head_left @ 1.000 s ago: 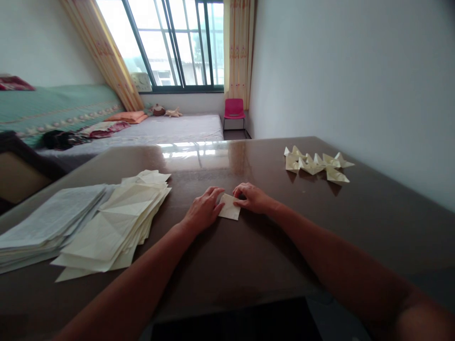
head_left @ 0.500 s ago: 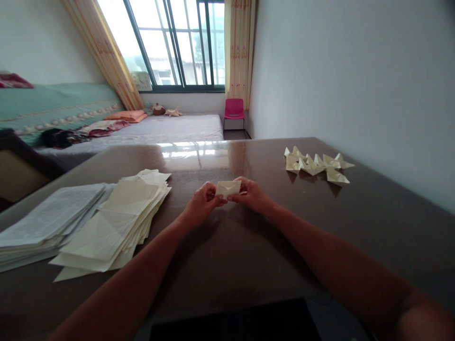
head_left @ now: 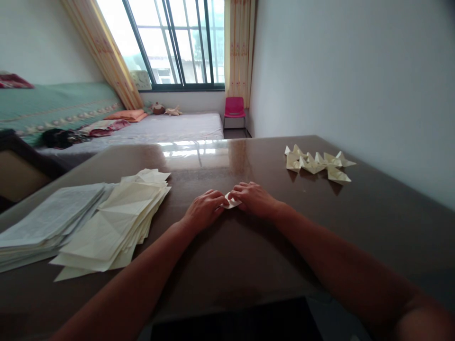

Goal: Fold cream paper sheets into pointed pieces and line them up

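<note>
A small folded piece of cream paper [head_left: 230, 202] lies on the dark brown table [head_left: 249, 255], mostly covered by my hands. My left hand [head_left: 204, 209] presses on its left side with curled fingers. My right hand [head_left: 254, 198] rests on its right side, fingers bent down onto it. Both hands meet over the paper near the table's middle.
A fanned stack of creased cream sheets [head_left: 113, 222] lies at the left, beside a pile of printed pages [head_left: 46, 222]. Several folded paper shapes [head_left: 318, 163] sit at the far right of the table. A bed [head_left: 152, 128], a pink chair [head_left: 234, 108] and a window lie beyond.
The paper went from flat on the table to lifted between both hands, and is now back down on the table, pressed under both hands and folded smaller.
</note>
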The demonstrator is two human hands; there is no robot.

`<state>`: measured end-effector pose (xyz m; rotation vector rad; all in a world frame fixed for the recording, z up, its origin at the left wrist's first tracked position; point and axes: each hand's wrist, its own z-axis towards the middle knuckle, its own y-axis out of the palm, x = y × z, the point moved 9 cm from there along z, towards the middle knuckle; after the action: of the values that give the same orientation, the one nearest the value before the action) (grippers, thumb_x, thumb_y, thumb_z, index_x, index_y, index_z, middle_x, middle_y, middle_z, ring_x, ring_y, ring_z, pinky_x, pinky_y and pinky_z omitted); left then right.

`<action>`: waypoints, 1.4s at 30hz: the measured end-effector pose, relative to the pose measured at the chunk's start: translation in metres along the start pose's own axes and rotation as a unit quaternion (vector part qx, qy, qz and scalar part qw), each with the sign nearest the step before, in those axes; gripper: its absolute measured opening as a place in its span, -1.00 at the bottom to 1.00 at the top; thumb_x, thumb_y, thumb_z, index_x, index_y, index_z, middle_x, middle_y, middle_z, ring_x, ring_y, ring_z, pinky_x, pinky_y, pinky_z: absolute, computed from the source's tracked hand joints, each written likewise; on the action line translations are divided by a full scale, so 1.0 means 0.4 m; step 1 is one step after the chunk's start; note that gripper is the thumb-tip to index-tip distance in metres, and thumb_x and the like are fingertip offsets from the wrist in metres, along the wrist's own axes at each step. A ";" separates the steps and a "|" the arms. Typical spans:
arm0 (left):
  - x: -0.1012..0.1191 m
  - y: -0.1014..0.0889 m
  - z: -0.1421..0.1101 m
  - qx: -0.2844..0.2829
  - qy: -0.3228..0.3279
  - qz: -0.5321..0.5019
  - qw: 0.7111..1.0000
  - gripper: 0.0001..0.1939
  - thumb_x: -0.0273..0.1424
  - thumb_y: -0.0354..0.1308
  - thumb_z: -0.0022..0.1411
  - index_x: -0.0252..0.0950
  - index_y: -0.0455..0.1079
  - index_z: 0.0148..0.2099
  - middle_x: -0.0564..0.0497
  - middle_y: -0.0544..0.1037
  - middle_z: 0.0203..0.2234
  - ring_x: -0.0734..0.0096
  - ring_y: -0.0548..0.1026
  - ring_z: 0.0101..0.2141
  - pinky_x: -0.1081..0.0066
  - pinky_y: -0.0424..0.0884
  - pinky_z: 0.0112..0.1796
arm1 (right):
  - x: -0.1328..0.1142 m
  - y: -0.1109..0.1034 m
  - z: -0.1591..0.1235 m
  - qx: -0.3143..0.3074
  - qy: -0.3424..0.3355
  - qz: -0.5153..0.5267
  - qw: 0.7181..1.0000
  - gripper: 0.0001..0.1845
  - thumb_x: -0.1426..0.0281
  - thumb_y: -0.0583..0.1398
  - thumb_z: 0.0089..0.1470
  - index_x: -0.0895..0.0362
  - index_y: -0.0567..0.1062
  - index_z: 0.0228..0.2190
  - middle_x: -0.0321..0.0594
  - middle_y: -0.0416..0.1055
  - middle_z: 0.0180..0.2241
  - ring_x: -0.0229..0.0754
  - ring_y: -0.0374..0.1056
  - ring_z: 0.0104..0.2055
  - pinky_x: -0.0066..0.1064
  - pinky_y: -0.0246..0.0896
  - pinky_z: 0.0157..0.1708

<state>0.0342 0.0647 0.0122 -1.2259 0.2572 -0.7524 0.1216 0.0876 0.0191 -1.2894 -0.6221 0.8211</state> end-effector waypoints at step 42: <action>-0.005 0.029 0.029 -0.027 -0.017 0.061 0.998 -0.69 -0.37 -0.08 0.33 -0.05 0.42 0.00 0.02 0.46 -0.18 0.32 0.33 -0.14 0.38 0.34 -0.15 | 0.028 0.010 -0.030 -0.076 0.101 0.002 0.992 -0.69 0.35 0.00 0.22 0.08 0.55 -0.26 -0.13 0.42 -0.23 -0.18 0.37 -0.25 -0.43 0.15 -0.28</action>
<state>0.0437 0.0763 0.0051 -1.2620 0.3230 -0.6213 0.1368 0.0900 0.0124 -1.4916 -0.5262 0.6455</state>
